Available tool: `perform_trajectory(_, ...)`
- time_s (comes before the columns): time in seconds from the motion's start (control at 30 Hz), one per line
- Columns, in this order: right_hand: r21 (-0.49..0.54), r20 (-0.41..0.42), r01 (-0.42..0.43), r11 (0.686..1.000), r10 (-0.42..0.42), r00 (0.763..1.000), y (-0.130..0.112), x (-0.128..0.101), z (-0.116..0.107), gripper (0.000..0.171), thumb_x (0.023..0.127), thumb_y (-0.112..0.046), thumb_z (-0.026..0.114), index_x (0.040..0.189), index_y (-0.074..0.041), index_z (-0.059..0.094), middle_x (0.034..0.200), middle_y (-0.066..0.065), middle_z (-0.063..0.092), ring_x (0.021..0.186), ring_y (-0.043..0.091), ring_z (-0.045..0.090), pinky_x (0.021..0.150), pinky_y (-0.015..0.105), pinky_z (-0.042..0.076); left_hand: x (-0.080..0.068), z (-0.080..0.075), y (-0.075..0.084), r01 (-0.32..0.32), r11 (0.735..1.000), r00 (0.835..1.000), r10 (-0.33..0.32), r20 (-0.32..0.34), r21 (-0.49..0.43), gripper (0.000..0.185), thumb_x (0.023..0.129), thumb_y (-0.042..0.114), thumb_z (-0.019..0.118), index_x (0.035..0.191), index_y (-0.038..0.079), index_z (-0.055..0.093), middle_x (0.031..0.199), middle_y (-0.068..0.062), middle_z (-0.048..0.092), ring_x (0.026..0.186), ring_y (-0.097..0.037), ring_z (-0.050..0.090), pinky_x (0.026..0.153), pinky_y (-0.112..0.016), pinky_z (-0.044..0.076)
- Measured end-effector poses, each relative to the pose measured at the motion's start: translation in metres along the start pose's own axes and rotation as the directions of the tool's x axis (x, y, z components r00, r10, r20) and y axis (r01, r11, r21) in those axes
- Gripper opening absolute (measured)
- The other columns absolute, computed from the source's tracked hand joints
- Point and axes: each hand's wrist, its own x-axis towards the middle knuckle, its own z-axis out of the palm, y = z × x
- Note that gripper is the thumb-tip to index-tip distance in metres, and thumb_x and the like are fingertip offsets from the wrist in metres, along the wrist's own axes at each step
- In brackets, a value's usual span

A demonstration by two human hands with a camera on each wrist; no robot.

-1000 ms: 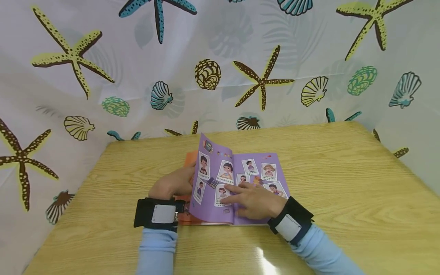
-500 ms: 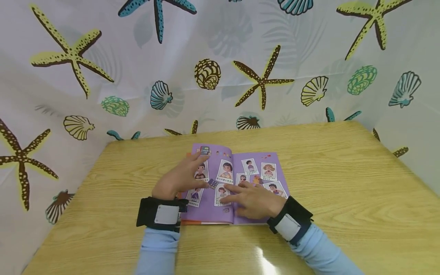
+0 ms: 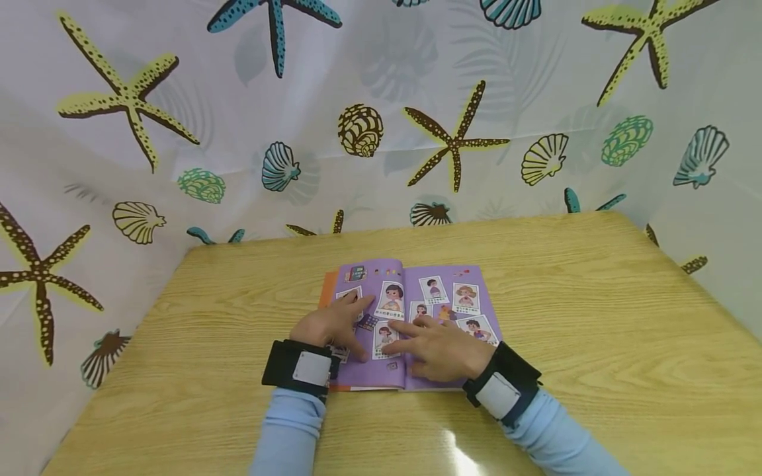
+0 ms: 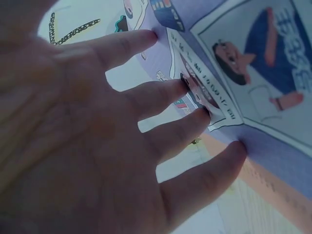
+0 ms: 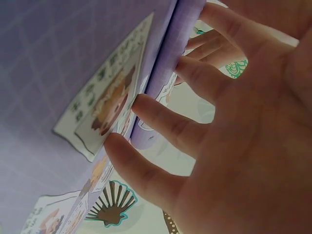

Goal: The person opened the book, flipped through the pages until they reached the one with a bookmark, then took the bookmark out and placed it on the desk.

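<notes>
A book lies open on the table, its purple pages printed with small framed portraits and captions. My left hand rests on the left page with spread fingers; in the left wrist view its fingertips touch the paper near the page's outer edge. Across the fold, my right hand lies on the right page, its fingers reaching over the fold onto the left page. The right wrist view shows those fingertips against the paper. Parts of the portraits are hidden under both hands.
A wooden table carries the book. Behind it hangs a white cloth printed with starfish and shells. An orange edge shows under the left page. Each wrist wears a black strap.
The left page has come down from raised to flat. My left hand has moved from behind that page to on top of it, then lower and rightward. The right hand stays put.
</notes>
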Motion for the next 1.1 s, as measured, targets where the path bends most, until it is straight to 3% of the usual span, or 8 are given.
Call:
perform_trajectory(0.3,0.022,0.014,-0.019,1.000,0.018,1.000,0.001,0.000,0.002,0.045,0.095,-0.015,0.065,0.139,-0.021,0.064,0.156,0.014,0.043,0.135,0.049,0.045,0.102,0.072,0.037,0.002,0.002,0.000,0.001,1.000,1.000,-0.001,0.004,0.004,0.107,0.073,0.025,0.093,0.161,0.020,0.032,0.167,-0.013,0.022,0.151,-0.034,0.024,0.114,-0.057,0.032)
perform_trajectory(0.57,0.210,0.072,-0.133,0.969,0.120,0.990,0.022,-0.008,-0.009,0.050,0.095,-0.014,0.065,0.145,-0.012,0.058,0.158,0.021,0.037,0.142,0.047,0.036,0.110,0.063,0.033,0.000,0.000,-0.003,-0.050,0.998,0.999,0.050,0.005,-0.028,0.106,0.073,0.022,0.093,0.161,0.016,0.032,0.166,-0.017,0.020,0.150,-0.038,0.024,0.115,-0.057,0.030)
perform_trajectory(0.73,0.204,0.106,-0.283,0.937,0.266,0.958,0.045,-0.018,-0.019,0.053,0.092,-0.020,0.070,0.143,-0.010,0.060,0.155,0.024,0.040,0.143,0.054,0.029,0.109,0.066,0.032,-0.001,-0.002,-0.004,-0.063,0.996,0.998,0.062,-0.007,-0.058,0.106,0.073,0.019,0.093,0.160,0.014,0.033,0.166,-0.019,0.020,0.150,-0.040,0.024,0.116,-0.055,0.029)
perform_trajectory(0.87,0.209,0.109,-0.360,0.909,0.344,0.932,0.064,-0.027,-0.022,0.059,0.086,-0.014,0.071,0.144,-0.007,0.058,0.156,0.026,0.038,0.142,0.054,0.030,0.107,0.065,0.036,-0.001,-0.003,-0.004,-0.059,0.996,0.998,0.059,-0.002,-0.065,0.107,0.073,0.019,0.093,0.160,0.014,0.032,0.166,-0.018,0.019,0.150,-0.041,0.024,0.116,-0.056,0.030)
perform_trajectory(1.1,0.233,0.098,-0.457,0.858,0.447,0.889,0.086,-0.039,-0.021,0.062,0.092,-0.019,0.073,0.148,-0.003,0.052,0.157,0.030,0.033,0.138,0.059,0.031,0.106,0.068,0.035,0.001,-0.004,-0.003,-0.062,0.996,0.998,0.062,0.005,-0.072,0.109,0.072,0.020,0.094,0.161,0.014,0.031,0.167,-0.018,0.018,0.150,-0.041,0.024,0.114,-0.056,0.032)
